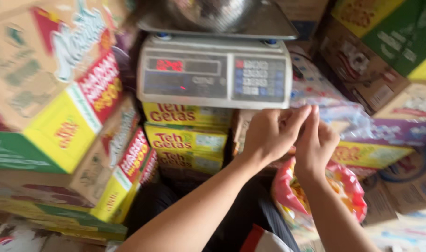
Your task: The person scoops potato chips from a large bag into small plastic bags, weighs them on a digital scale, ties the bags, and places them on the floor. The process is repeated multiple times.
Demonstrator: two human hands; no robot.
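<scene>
My two hands meet just below the front edge of the weighing scale (pixel 215 70), above a red-and-white plastic bag (pixel 321 193) that sits open in my lap. My left hand (pixel 269 133) curls with its fingers bent inward and the index stretched toward the other hand; my right hand (pixel 315 142) stands upright beside it, fingertips pressed against the left ones. They seem to pinch something thin between them, perhaps a bag neck or a tie, but motion blur hides it and I cannot tell what it is. To do this well, I judge that I should keep both pinches close together and high over the bag, twist firmly rather than tug, and hold my wrists clear of the scale so the reading is not disturbed. The bag is crinkly, glossy film, soft and shapeless, with yellowish contents showing through its mouth. The scale is hard grey plastic, boxy, with a red lit display and a keypad, and carries a shiny metal bowl (pixel 208 14) on a flat steel pan. Under it lie yellow cartons (pixel 187 140), flat-sided cardboard; larger printed cardboard boxes (pixel 59 93) stack at the left, and a clear plastic wrapped pack (pixel 325 100) lies at the right.
</scene>
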